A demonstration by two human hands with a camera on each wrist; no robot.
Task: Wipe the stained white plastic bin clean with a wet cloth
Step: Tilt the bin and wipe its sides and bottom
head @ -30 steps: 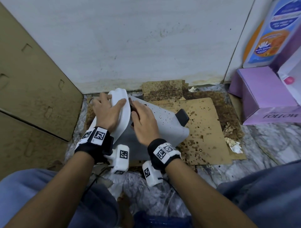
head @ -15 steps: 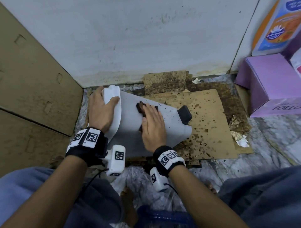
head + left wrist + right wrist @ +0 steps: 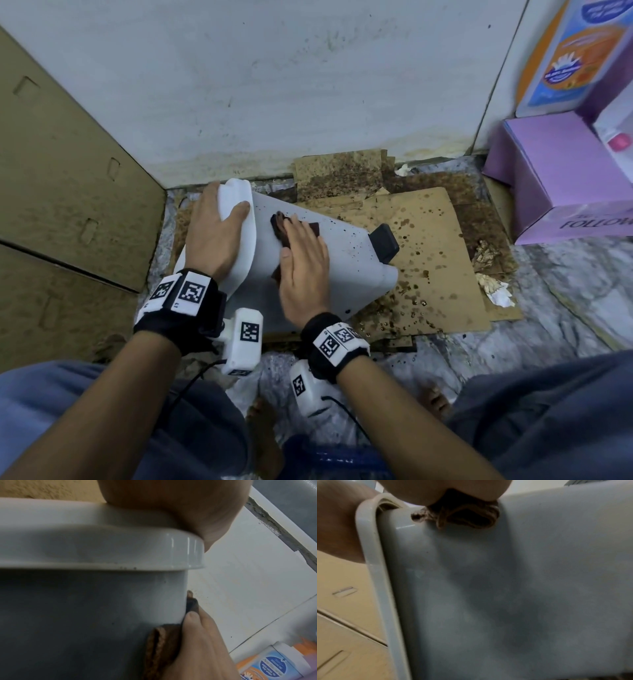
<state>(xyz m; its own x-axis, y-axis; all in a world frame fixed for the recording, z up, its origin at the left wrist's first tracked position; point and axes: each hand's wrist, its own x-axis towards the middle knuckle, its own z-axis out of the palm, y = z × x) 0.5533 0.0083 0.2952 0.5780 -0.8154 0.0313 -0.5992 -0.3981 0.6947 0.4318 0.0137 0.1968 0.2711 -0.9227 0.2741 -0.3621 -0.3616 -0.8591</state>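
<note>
Flat right hand [image 3: 303, 263] pressed on brown cloth [image 3: 281, 229], fingers straight, cloth pinned against upturned side of bin [image 3: 346, 270]. Bin laid on side on spattered cardboard [image 3: 442, 260], rim end gripped by left hand [image 3: 214, 236]. Long axis run rightward from rim; specks left toward base, nearer right hand.

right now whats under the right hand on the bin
A dark brown cloth, folded, is pressed flat by the right hand against the white bin. Its edges show past the fingers. The bin wall beneath the cloth is covered, so any stains there cannot be seen.
</note>
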